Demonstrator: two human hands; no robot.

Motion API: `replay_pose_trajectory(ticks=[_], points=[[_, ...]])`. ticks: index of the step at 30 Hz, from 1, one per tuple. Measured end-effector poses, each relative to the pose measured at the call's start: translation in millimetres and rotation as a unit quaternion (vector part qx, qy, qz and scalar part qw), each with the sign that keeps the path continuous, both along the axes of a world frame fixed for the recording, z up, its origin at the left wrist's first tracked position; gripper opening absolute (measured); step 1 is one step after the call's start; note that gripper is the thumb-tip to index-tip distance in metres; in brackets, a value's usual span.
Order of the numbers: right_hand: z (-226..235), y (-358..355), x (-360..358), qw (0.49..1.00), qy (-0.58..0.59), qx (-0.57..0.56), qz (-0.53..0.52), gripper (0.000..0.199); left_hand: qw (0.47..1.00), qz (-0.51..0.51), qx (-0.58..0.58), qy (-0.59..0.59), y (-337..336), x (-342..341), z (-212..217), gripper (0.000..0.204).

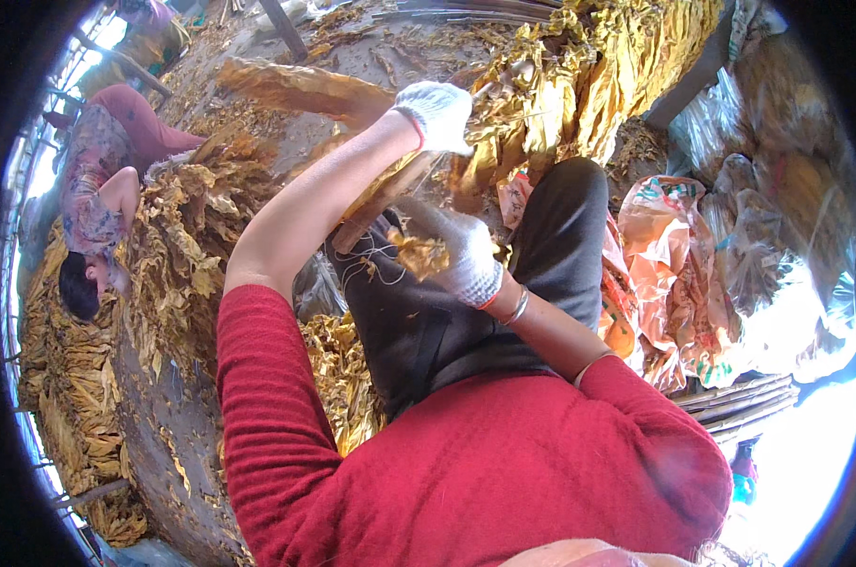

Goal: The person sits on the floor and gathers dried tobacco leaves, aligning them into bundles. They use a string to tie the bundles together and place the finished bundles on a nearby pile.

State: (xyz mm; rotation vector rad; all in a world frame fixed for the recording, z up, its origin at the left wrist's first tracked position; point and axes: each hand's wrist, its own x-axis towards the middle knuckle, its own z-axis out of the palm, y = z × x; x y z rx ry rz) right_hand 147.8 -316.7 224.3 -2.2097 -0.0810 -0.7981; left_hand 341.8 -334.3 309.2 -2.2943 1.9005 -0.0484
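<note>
White knit gloves cover both my hands. My left hand [437,115] is closed, held out in front of my knees; what its fingers grip is hidden. Nearer my lap, my right hand [470,260] is closed around a crumpled brown-yellow dried leaf [419,253], somewhat blurred by motion. Between the hands a wooden stick [376,208] slants over my left thigh. Thin white string [364,266] hangs in loops beside its lower end. Just beyond my hands is a big heap of golden dried leaves [579,85].
A long brown dried bundle [300,87] lies past my left arm. Piled leaves [196,227] stand at left, with another person [107,180] beside them. Orange-and-white plastic sacks [669,265] and clear plastic-wrapped bundles [796,142] lie at right, near stacked sticks [744,402].
</note>
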Motion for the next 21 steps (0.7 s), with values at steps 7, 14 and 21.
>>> replay_pose_trajectory(ticks=[7,14,21], points=[[-79,-7,-49,0.969,0.005,0.213,-0.124,0.03,0.974,0.15,-0.063,0.155,21,49,-15,0.104],[-124,-88,-42,0.72,-0.071,0.616,-0.311,0.015,0.897,0.13,-0.014,0.423,27,88,-32,0.106],[-43,-115,21,0.839,-0.005,0.483,-0.252,0.025,0.909,0.173,-0.031,0.378,41,98,-27,0.106]])
